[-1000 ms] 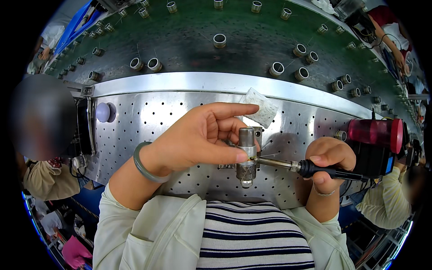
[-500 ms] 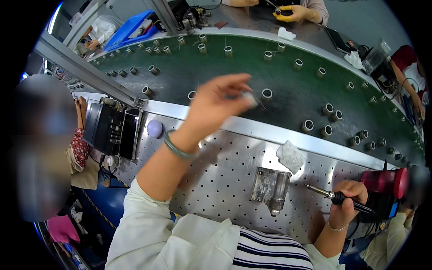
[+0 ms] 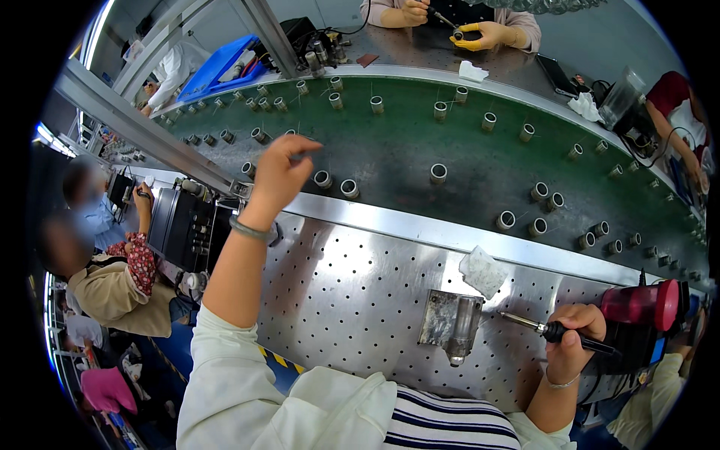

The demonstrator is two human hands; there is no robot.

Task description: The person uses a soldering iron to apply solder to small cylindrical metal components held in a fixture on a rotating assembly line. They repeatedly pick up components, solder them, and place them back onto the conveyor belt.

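My left hand (image 3: 281, 174) is over the near left part of the green conveyor belt (image 3: 397, 139), its fingers bent and slightly apart with nothing visible in them. Just beyond it, a metal cylinder (image 3: 291, 133) is partly hidden. To its right, two more hollow metal cylinders, a left one (image 3: 322, 178) and a right one (image 3: 349, 189), stand on the belt. At the lower right, my right hand (image 3: 576, 337) grips a soldering iron (image 3: 551, 330), whose tip points left. Near that tip lies a worn metal block fixture (image 3: 451, 324), with a crumpled white cloth (image 3: 483, 273) behind it.
Many cylinders, some with thin wires, stand along the belt. A metal rail (image 3: 405, 226) divides it from the perforated worktable (image 3: 345, 300). A red round container (image 3: 637, 306) is at right, a black device (image 3: 184, 225) at left. Across the belt, a person's yellow-gloved hand (image 3: 484, 36) works.
My left hand has swung left over the belt, and a cylinder now stands near where it was. The purple ball is hidden behind my left arm. My right hand keeps holding the soldering iron.
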